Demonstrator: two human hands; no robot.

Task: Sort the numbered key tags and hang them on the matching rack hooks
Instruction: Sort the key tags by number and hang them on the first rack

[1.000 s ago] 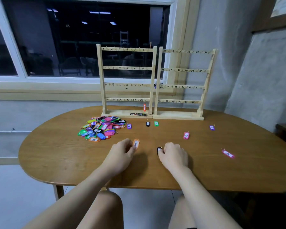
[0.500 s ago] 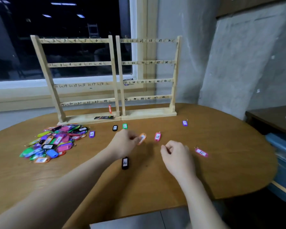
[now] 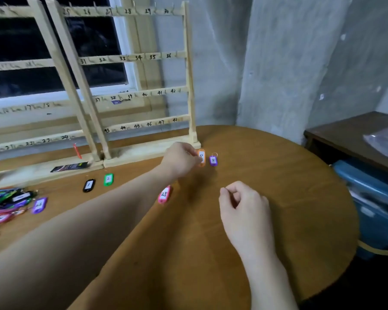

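Note:
My left hand (image 3: 180, 158) reaches far forward and pinches an orange key tag (image 3: 201, 156) just in front of the right rack's base, next to a purple tag marked 8 (image 3: 213, 160) lying on the table. My right hand (image 3: 242, 208) hovers loosely curled over the wooden table (image 3: 278, 198), holding nothing. Two wooden racks (image 3: 130, 58) with numbered hooks stand at the table's back. A pink tag (image 3: 164, 194), a green tag (image 3: 108, 179) and a black tag (image 3: 89, 185) lie singly. A pile of coloured tags (image 3: 7, 203) sits at the left edge.
A red tag (image 3: 77, 151) hangs low on the left rack, and a dark flat packet (image 3: 68, 167) lies on its base. A blue bin (image 3: 372, 204) under a dark side table (image 3: 354, 135) stands right of the table. Wall and window lie behind the racks.
My left hand has carried the orange tag forward and right, up to the purple tag by the rack base. The view swung right; my right hand stays empty, and the black tag it dropped is out of view.

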